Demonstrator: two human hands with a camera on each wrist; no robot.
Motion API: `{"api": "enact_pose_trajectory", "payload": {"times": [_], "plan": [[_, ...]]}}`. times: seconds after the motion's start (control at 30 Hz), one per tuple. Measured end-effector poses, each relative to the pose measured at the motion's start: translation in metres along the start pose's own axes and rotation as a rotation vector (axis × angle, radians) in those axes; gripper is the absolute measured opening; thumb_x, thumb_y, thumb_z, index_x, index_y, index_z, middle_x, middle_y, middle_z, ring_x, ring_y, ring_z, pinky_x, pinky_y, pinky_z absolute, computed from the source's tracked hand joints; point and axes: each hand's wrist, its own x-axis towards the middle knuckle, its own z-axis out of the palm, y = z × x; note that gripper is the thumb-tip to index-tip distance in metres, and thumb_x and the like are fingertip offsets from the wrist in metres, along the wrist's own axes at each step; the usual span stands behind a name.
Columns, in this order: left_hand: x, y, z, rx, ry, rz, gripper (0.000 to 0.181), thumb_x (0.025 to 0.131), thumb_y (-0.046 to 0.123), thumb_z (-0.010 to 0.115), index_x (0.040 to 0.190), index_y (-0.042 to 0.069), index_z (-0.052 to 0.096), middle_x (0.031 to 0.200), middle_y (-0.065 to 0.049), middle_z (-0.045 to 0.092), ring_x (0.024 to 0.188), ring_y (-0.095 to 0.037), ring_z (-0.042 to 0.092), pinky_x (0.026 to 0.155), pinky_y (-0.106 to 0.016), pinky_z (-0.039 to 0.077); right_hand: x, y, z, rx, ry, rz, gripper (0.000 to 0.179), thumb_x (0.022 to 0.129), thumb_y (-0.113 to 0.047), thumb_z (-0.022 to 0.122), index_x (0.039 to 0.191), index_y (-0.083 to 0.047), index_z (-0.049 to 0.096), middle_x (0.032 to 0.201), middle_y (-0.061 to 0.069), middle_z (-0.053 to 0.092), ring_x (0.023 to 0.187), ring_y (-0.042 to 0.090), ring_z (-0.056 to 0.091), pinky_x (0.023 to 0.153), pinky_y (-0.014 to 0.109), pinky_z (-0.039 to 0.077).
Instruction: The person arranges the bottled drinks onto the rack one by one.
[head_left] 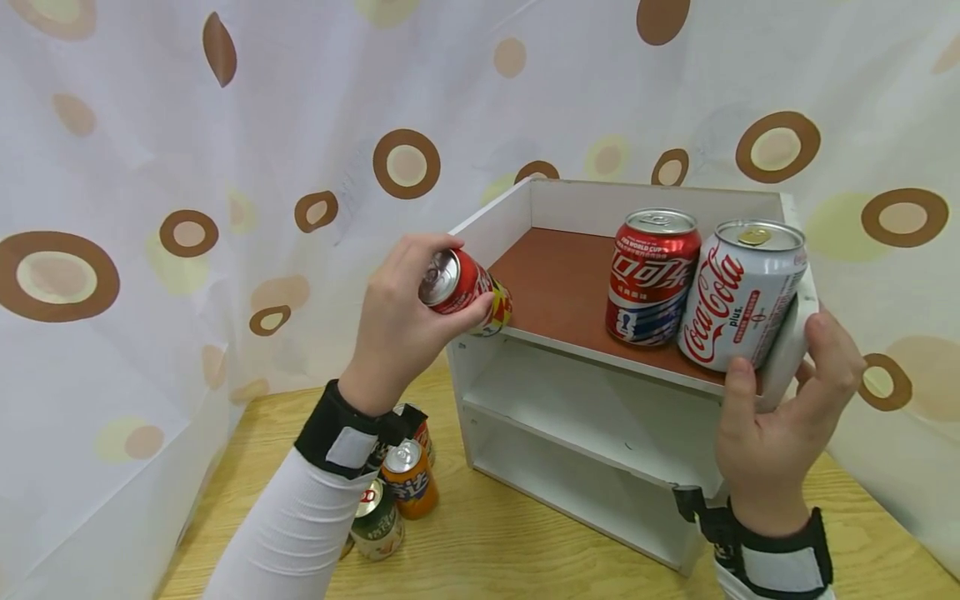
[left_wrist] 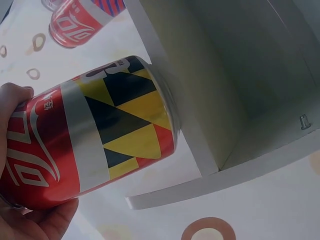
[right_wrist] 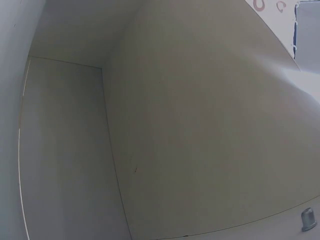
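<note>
My left hand point(head_left: 401, 321) grips a red cola can point(head_left: 456, 282) with a yellow and black pattern near its base. The can is tilted, its silver top toward me, its base close to the left front corner of the small white shelf point(head_left: 517, 392). In the left wrist view, the patterned end of the cola can point(left_wrist: 125, 117) overlaps the shelf's edge. My right hand point(head_left: 787, 425) holds the shelf's right side wall, thumb at the front edge below a white Coca-Cola Plus can point(head_left: 742, 300). A red cola can point(head_left: 651, 279) stands upright beside that white can on the brown top.
Several cans stand on the wooden table point(head_left: 547, 542) left of the shelf, including an orange can point(head_left: 410, 479) and a dark green one point(head_left: 377, 521), partly behind my left wrist. Two lower compartments point(head_left: 570, 408) face me. A patterned white curtain point(head_left: 315, 108) hangs behind.
</note>
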Motion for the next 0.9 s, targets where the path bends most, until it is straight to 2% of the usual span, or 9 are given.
{"api": "enact_pose_trajectory", "payload": {"times": [0.3, 0.53, 0.7, 0.9], "plan": [[0.005, 0.003, 0.004, -0.026, -0.031, -0.056, 0.055, 0.082, 0.019, 0.087, 0.129, 0.002, 0.062, 0.121, -0.014, 0.064, 0.111, -0.023, 0.063, 0.085, -0.039, 0.063, 0.000, -0.001, 0.000, -0.010, -0.004, 0.004, 0.044, 0.097, -0.029, 0.058, 0.123, 0.003, 0.045, 0.139, 0.016, 0.049, 0.132, 0.030, 0.045, 0.100, 0.016, 0.040], [0.009, 0.005, 0.009, -0.070, -0.039, -0.141, 0.058, 0.085, 0.020, 0.085, 0.134, 0.005, 0.058, 0.124, -0.013, 0.058, 0.113, -0.023, 0.060, 0.089, -0.039, 0.062, -0.001, -0.001, 0.000, -0.022, -0.007, 0.008, 0.045, 0.097, -0.031, 0.058, 0.123, 0.002, 0.045, 0.140, 0.015, 0.049, 0.133, 0.029, 0.045, 0.100, 0.015, 0.039], [0.009, 0.005, 0.014, -0.098, -0.024, -0.225, 0.069, 0.085, 0.023, 0.084, 0.141, 0.005, 0.047, 0.131, -0.014, 0.053, 0.119, -0.025, 0.057, 0.092, -0.041, 0.061, -0.001, -0.001, 0.000, -0.018, -0.005, 0.011, 0.045, 0.097, -0.030, 0.058, 0.123, 0.003, 0.045, 0.140, 0.015, 0.049, 0.132, 0.029, 0.044, 0.099, 0.015, 0.039], [0.009, 0.005, 0.021, -0.202, -0.014, -0.325, 0.081, 0.086, 0.023, 0.084, 0.146, 0.010, 0.030, 0.140, -0.015, 0.048, 0.126, -0.026, 0.055, 0.097, -0.045, 0.059, -0.001, -0.002, 0.000, -0.011, 0.000, 0.009, 0.044, 0.097, -0.030, 0.059, 0.123, 0.003, 0.045, 0.139, 0.016, 0.049, 0.132, 0.030, 0.045, 0.099, 0.015, 0.040]]}}
